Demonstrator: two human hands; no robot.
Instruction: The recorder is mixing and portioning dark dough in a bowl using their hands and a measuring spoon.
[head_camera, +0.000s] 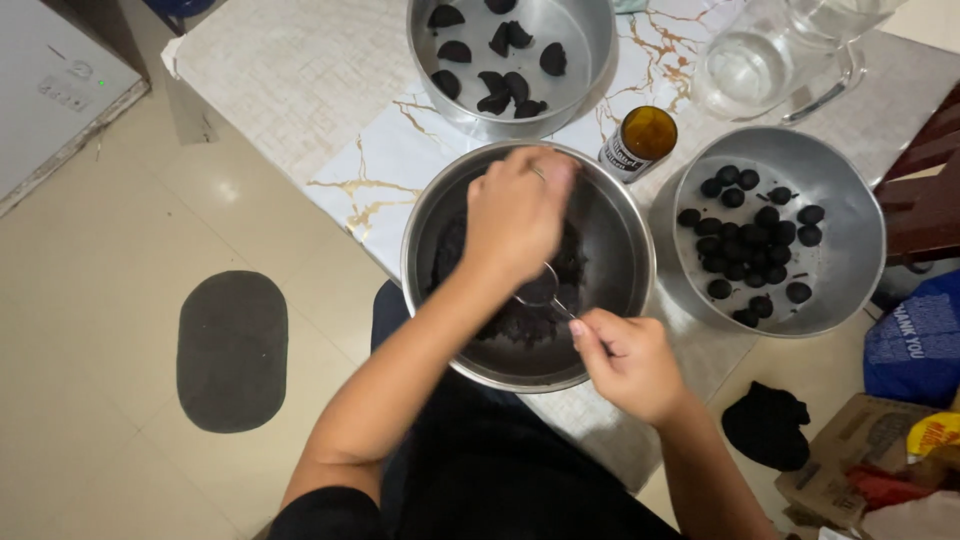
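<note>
A large steel bowl (620, 240) with dark crumbly mixture (520, 322) sits at the table's near edge. My left hand (515, 215) reaches into it from above, fingers curled over the mixture, blurred by motion; whether it grips any is unclear. My right hand (628, 362) holds the handle of a small metal scoop (540, 290), whose round cup lies just under my left hand. To the right, a second steel bowl (850, 240) holds several dark round balls (745, 240). A third steel bowl (590, 40) at the back holds several dark half-round pieces (500, 85).
A small brown open jar (640, 140) stands between the bowls. A clear glass jug (770, 55) is at the back right. A dark oval mat (232, 350) lies on the tiled floor at left. A black cloth (765, 425), cardboard and bags lie at right.
</note>
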